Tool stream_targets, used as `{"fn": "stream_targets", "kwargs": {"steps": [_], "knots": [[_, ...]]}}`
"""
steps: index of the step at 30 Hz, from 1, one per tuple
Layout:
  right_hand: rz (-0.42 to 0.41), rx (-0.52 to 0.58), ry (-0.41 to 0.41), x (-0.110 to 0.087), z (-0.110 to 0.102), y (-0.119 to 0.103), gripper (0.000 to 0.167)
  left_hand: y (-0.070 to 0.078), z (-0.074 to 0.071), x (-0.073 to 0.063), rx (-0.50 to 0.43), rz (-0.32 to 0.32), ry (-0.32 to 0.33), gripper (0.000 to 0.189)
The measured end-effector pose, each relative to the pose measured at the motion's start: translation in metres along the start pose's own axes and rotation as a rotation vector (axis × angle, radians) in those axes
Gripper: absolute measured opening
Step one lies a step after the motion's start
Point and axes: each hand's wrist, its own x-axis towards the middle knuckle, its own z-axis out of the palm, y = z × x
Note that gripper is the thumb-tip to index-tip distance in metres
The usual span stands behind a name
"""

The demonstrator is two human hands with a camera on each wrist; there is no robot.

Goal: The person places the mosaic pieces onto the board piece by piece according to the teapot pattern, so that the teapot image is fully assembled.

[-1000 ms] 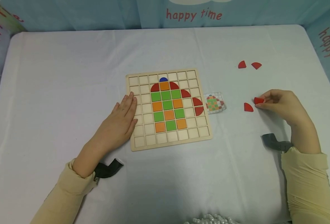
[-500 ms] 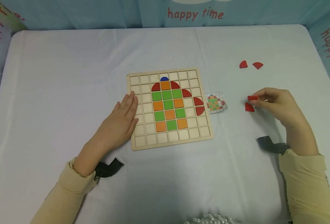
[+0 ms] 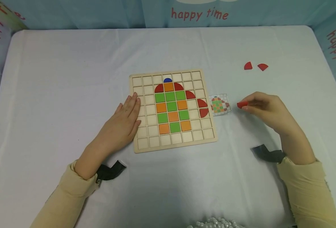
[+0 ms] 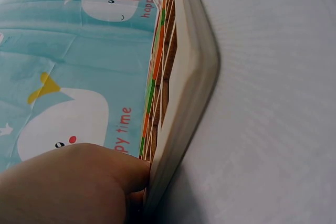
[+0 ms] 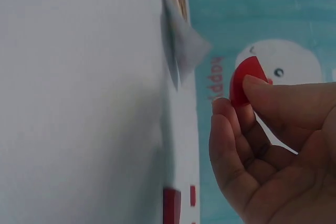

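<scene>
A wooden grid board (image 3: 176, 143) lies mid-table, holding green and orange square tiles, red quarter-circle pieces and a blue half-circle piece (image 3: 167, 80). My left hand (image 3: 116, 126) rests with straight fingers along the board's left edge. Between thumb and fingers, my right hand (image 3: 273, 112) pinches a red quarter-circle piece (image 5: 248, 80), raised over the table to the right of the board. Another red piece (image 5: 171, 205) lies on the cloth in the right wrist view; the hand hides it in the head view.
A small pattern card (image 3: 220, 104) sticks out from the board's right edge, its corner curled up. Two red quarter-circle pieces (image 3: 248, 66) lie toward the back right. A string of white beads (image 3: 215, 223) is at the front edge. A printed blue curtain (image 3: 99, 14) surrounds the table.
My right hand has carried the red quarter-circle piece leftward toward the card, passing over another red piece. The left hand has stayed on the board's edge.
</scene>
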Motion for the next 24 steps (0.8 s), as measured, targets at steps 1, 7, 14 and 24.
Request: {"fn": "stream_targets", "kwargs": {"steps": [1,7,14,24], "knots": [[-0.034,0.0,-0.007,0.0,0.002,-0.002,0.018,0.0,0.0,0.0,0.0,0.0,0.0,0.059],[-0.254,0.049,-0.055,-0.002,0.018,-0.012,0.018,0.001,-0.001,0.0,-0.002,-0.002,-0.005,0.059],[-0.306,0.095,-0.104,-0.004,0.04,-0.03,0.019,0.0,-0.001,0.0,0.003,0.002,-0.004,0.059],[-0.239,0.037,-0.233,0.011,0.066,-0.05,0.013,0.0,0.0,0.0,-0.004,0.0,0.001,0.059]]}}
